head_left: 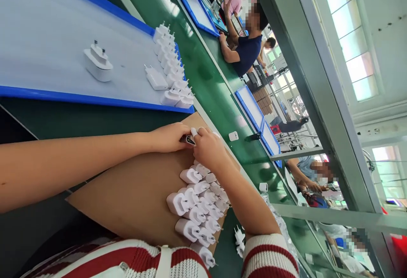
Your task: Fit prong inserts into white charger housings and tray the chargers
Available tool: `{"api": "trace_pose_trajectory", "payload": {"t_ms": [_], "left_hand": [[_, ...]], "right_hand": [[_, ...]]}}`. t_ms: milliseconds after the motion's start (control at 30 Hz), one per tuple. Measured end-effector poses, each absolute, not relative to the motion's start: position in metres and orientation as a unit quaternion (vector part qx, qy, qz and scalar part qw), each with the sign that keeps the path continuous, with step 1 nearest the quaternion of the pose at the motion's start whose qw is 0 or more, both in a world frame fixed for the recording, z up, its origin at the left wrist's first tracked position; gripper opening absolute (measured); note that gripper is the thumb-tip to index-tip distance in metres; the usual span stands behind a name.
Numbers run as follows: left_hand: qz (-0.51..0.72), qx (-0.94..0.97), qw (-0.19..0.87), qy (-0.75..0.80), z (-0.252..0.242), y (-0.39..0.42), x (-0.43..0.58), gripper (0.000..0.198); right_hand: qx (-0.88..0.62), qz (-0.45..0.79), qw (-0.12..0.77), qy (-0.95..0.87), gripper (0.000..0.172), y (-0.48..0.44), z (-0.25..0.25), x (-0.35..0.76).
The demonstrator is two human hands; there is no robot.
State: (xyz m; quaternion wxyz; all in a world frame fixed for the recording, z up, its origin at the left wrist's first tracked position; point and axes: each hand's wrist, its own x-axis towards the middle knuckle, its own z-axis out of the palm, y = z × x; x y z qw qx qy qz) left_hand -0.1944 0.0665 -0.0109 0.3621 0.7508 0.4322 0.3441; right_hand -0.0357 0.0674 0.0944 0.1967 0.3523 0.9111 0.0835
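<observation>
My left hand and my right hand meet over a brown cardboard sheet. Their fingers are closed on a small dark-and-white part, mostly hidden, so its kind does not show. Just below my right hand, several white plug adapters with round pins stand crowded at the sheet's edge. Beyond my left hand lies a blue-rimmed tray with a pale floor. It bears a row of white plug adapters, one lying flat, and a single adapter standing apart.
The green bench slants across the view, bearing a small white block, a black object and more blue-rimmed trays. Loose white plugs lie beside my right sleeve. A metal frame post rises on the right; other people work beyond.
</observation>
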Motion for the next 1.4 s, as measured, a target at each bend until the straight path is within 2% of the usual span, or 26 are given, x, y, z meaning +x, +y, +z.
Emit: {"api": "trace_pose_trajectory", "payload": {"t_ms": [67,167,300,733,967,1300,1400], "left_hand": [[0.342,0.743,0.374,0.437,-0.01,0.067,-0.195,0.027],[0.328,0.725,0.393,0.461,-0.008,0.068,-0.195,0.026],[0.329,0.71,0.412,0.467,-0.006,0.067,-0.195,0.028],[0.332,0.702,0.423,0.467,-0.007,0.068,-0.196,0.027],[0.352,0.698,0.425,0.456,-0.01,0.069,-0.196,0.029],[0.312,0.708,0.393,0.497,-0.006,0.068,-0.192,0.038],[0.293,0.715,0.391,0.5,-0.002,0.06,-0.187,0.044]], "right_hand": [[0.371,0.031,0.149,0.916,0.036,0.072,0.091,-0.028],[0.421,-0.041,0.032,0.906,0.052,0.082,0.085,-0.014],[0.452,-0.054,-0.064,0.888,0.041,0.087,0.078,-0.003],[0.39,0.033,0.019,0.92,0.033,0.081,0.076,-0.013],[0.398,0.035,0.106,0.911,0.027,0.081,0.084,-0.026],[0.487,0.003,0.068,0.871,0.029,0.079,0.08,-0.039],[0.509,-0.067,0.027,0.858,0.044,0.07,0.083,-0.028]]}}
